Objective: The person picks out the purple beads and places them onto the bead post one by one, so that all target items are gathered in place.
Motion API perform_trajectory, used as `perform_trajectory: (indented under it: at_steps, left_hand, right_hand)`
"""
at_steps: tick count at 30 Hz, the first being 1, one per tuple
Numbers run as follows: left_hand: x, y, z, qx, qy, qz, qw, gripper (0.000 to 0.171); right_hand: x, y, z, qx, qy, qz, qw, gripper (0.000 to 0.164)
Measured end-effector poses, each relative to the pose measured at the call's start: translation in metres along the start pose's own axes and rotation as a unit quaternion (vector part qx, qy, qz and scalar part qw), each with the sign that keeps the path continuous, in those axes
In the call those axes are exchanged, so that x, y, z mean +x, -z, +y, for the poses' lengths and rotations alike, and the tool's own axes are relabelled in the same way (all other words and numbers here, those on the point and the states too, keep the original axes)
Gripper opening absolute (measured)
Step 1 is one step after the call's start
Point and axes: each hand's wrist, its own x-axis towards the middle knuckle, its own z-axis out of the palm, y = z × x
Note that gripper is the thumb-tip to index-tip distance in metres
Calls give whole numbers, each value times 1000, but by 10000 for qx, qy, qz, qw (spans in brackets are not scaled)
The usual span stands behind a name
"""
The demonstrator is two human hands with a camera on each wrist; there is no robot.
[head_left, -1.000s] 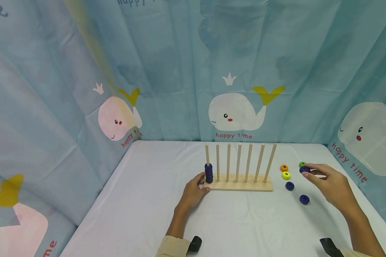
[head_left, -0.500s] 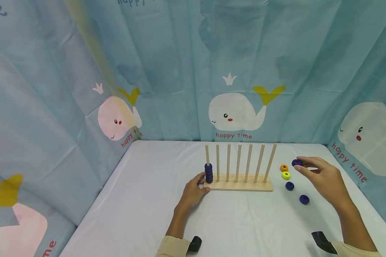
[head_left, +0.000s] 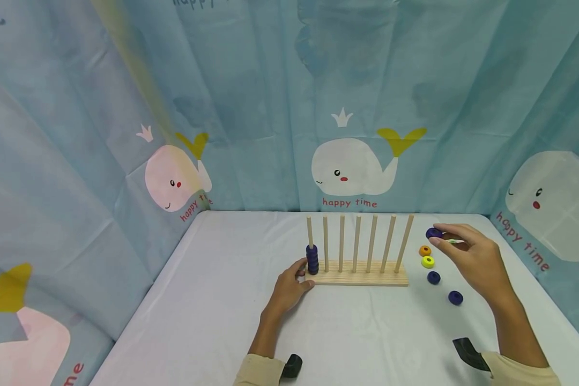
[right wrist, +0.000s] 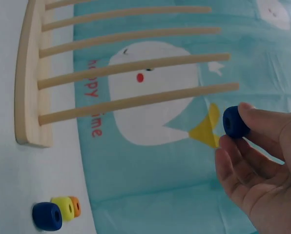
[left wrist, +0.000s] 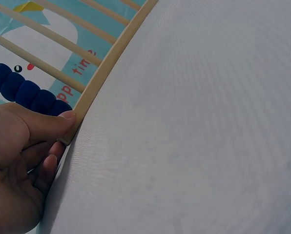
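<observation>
Blue bead [right wrist: 237, 122] in right hand [head_left: 477, 261]

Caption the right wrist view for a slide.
Right hand pinches a blue bead near bare wooden pegs.

Backdrop [head_left: 251, 107]: creased blue fabric, rear and both sides | Print: pale whales [head_left: 352, 171], yellow tails [head_left: 399, 142], crowns [head_left: 342, 119], red "happy time" lettering [head_left: 335, 202] | Table cover [head_left: 198, 300]: white, lightly wrinkled | Left section: yellowish streak [head_left: 131, 59]

The held bead [right wrist: 236, 123] is navy, the curtain [head_left: 255, 134] whale-printed blue
</observation>
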Motion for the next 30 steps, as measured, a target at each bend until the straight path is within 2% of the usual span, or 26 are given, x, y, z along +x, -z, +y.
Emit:
perform_trajectory:
  at_steps: [12,20,30]
  left_hand:
    - [-1,0,1,-56,-2,4,10000,65]
    - [-1,1,1,-41,6,9,10000,65]
    - [-2,1,1,-77,8,-20,10000,65]
  right_hand:
    - [10,0,-18,243,211,161,9994,39]
    - [16,-3,-39,492,437,316,9973,38]
    - [24,-11,-59,847,599,111,9945,39]
